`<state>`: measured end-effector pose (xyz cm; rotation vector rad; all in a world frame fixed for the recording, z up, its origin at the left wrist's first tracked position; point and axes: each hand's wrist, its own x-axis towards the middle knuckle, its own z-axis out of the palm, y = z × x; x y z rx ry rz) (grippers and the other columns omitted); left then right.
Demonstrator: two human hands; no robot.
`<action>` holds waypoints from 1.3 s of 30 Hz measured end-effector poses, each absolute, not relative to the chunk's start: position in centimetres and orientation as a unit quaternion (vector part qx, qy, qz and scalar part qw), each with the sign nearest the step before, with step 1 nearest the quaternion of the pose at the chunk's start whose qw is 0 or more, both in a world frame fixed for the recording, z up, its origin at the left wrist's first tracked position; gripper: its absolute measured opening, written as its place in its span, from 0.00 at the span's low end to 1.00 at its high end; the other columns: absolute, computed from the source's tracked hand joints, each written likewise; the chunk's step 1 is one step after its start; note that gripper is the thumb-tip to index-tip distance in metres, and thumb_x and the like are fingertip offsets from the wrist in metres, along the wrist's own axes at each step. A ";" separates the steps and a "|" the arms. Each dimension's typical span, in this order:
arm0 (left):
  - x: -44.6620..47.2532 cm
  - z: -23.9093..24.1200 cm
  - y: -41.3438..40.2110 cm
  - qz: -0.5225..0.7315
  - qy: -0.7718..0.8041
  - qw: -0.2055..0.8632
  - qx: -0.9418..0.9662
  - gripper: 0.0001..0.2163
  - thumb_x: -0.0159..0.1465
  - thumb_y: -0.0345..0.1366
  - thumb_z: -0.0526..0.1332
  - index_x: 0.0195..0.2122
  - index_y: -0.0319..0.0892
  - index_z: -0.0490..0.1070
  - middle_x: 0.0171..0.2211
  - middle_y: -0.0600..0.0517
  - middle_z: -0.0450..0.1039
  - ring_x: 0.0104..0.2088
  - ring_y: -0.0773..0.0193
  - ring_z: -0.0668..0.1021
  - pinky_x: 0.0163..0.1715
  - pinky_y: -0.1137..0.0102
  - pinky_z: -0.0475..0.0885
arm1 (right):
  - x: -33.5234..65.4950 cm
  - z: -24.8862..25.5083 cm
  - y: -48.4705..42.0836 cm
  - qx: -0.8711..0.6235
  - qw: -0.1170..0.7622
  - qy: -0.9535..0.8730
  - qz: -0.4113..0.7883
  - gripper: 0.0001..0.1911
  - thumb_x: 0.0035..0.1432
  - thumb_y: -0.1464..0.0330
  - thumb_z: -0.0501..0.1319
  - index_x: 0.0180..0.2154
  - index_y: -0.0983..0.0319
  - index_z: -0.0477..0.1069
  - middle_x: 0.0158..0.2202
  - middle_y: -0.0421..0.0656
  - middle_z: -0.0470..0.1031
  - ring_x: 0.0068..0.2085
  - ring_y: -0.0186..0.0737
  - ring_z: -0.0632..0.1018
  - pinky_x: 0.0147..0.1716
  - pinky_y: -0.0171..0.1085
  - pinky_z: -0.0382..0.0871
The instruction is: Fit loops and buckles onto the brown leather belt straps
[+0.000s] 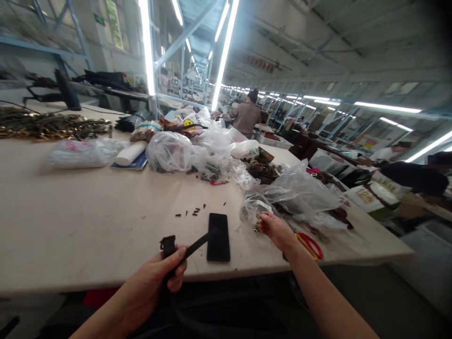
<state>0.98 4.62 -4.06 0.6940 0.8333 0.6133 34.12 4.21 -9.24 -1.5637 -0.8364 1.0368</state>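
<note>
My left hand [158, 273] is closed round a black strap [196, 246], with a dark buckle [165, 242] showing above the thumb. One end of the strap reaches right, over the edge of a black phone [219, 245] lying on the table; another length hangs down below the hand. My right hand [277, 230] is at a clear plastic bag [254, 202], its thumb and fingers pinched on a small metal piece too tiny to name exactly. Several small metal pieces [256, 229] lie beneath those fingertips. Small dark bits [195, 212] are scattered beyond the phone.
Scissors [311, 245] with red and yellow handles lie beside my right forearm. Clear bags [169, 151] and dark straps are heaped along the middle of the pale table [88, 212]. A white roll [130, 153] lies farther left. A person [246, 117] stands beyond the table.
</note>
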 end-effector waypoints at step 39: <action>1.5 -2.3 3.0 0.291 0.402 0.558 0.665 0.13 0.62 0.45 0.51 0.34 0.39 0.67 0.28 0.51 0.69 0.32 0.64 0.72 0.36 0.70 0.65 | 17.9 -2.9 -0.4 -0.293 0.584 -0.402 0.641 0.11 0.59 0.60 0.56 0.32 0.61 0.67 0.27 0.40 0.67 0.35 0.35 0.71 0.39 0.37 0.65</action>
